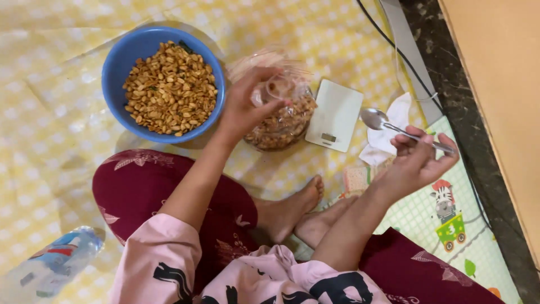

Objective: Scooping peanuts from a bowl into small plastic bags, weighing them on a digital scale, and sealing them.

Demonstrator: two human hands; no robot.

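Head view first, and we are looking down at our own lap while sitting cross-legged on a yellow checked sheet (50, 141). We are reaching out with our left hand (244, 107) and curling its fingers around the open top of a clear plastic bag (281, 115) that is partly filled with roasted peanuts; the thumb and fingers are bent in a loose grip on the crumpled plastic, neither spread flat nor clenched into a fist. That bag is standing on the sheet just in front of our bare feet (295, 211), between a blue bowl (121, 62) heaped with more peanuts on its left and a small white kitchen scale (336, 115) just beside it on its right.

We are lifting our right hand (416, 163) off to the right, palm turned up toward us, and pinching the handle of a metal spoon (378, 119) between thumb and fingertips. Its bowl is pointing left toward the scale and looks empty, hovering over a crumpled white tissue (394, 126). Beneath that hand a green play mat (450, 225) with cartoon pictures is lying, and a black cable (394, 48) is running along the edge of the sheet. Near our left knee a plastic water bottle (53, 264) is lying on its side, blurred.
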